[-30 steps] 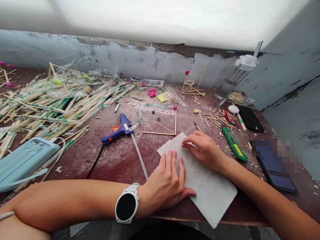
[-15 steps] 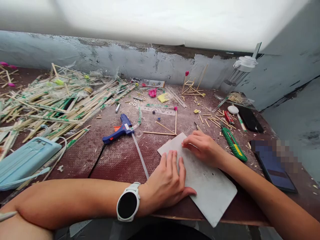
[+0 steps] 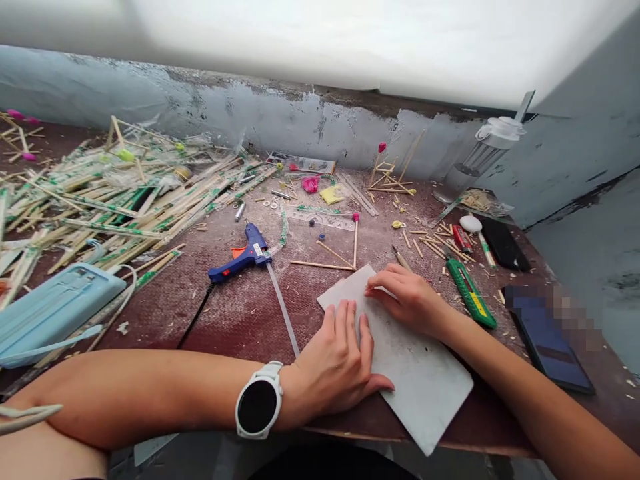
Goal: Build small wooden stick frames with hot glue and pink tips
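A grey-white sheet (image 3: 425, 380) lies aslant at the table's front edge, its near corner jutting past the edge. My left hand (image 3: 340, 360) rests flat on its left side, fingers stretched forward and thumb out to the right. On the sheet's upper part is my right hand (image 3: 407, 300), its thumb and forefinger pinched together; whatever they hold, if anything, is too small to see. A thin pointed tool (image 3: 400, 258) shows just beyond the right knuckles, partly hidden. Past the sheet's far corner, thin wooden sticks (image 3: 323, 265) form an angled frame with a pink blob at one end.
Left of the sheet lies a blue glue gun (image 3: 245, 255) with a glue stick in it. A heap of sticks (image 3: 125, 200) and a light blue case (image 3: 60, 310) fill the left. To the right are a green utility knife (image 3: 470, 292), a phone (image 3: 550, 343) and a clear bottle (image 3: 480, 157).
The view has shifted slightly, so the table things appear a little farther right. Both hands keep nearly the same places on the sheet.
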{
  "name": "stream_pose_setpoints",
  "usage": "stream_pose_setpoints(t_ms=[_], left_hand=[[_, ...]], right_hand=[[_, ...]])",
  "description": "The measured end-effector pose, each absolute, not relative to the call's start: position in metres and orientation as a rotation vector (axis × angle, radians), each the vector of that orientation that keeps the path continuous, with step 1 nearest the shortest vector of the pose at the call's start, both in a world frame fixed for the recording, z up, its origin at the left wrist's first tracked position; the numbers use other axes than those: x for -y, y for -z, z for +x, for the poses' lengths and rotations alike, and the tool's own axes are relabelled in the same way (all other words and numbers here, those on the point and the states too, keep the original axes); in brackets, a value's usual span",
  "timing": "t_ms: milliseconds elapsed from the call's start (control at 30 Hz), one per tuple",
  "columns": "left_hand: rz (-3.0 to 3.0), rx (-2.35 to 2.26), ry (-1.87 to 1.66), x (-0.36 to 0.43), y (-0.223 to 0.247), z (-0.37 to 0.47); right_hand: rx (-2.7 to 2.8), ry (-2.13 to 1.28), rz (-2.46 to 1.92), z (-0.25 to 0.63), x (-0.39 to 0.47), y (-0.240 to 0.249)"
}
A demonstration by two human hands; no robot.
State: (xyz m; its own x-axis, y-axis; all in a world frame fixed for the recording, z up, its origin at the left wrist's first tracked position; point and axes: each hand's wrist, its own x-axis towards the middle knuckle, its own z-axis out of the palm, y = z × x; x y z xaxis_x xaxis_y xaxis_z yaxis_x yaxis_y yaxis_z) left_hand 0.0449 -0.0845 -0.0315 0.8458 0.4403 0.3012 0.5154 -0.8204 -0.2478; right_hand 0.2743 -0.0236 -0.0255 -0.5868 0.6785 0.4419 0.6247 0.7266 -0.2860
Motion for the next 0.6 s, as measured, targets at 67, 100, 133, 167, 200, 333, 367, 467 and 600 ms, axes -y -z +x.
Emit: stream_pose_setpoints(t_ms=[67,100,133,167,200,333,367,467,600], left_hand=[[-2.694,0.720,0.336,0.084,0.031,0.045],[-2.689,0.721,0.337,0.084,0.031,0.045],[-2.685,0.723,0.337,0.084,0.031,0.045],[-2.682,0.723,0.336,0.084,0.031,0.045],[-2.681,0.722,0.335,0.084,0.031,0.045],[-2.687,0.711,0.358,0.084,0.032,0.044],[-2.692,0.711,0.360,0.084,0.032,0.044],[-2.711,0.713,0.336,0.085,0.032,0.044],[-2.706,0.710,0.333,0.085,0.032,0.044]], right_hand=[[2.370,-0.060,-0.990,0.274,0.019,0.028],[2.363,-0.033,-0.986,0.273,0.017,0.028],[2.364,-0.025,-0.977,0.273,0.016,0.027],[2.377,-0.039,-0.966,0.273,0.017,0.026],[2.396,-0.066,-0.953,0.274,0.018,0.024],[2.473,-0.277,-0.957,0.278,0.033,0.012],[2.477,-0.347,-0.981,0.279,0.037,0.008],[2.500,-0.523,-1.012,0.283,0.044,0.002],[2.451,-0.482,-1.019,0.282,0.039,0.009]])
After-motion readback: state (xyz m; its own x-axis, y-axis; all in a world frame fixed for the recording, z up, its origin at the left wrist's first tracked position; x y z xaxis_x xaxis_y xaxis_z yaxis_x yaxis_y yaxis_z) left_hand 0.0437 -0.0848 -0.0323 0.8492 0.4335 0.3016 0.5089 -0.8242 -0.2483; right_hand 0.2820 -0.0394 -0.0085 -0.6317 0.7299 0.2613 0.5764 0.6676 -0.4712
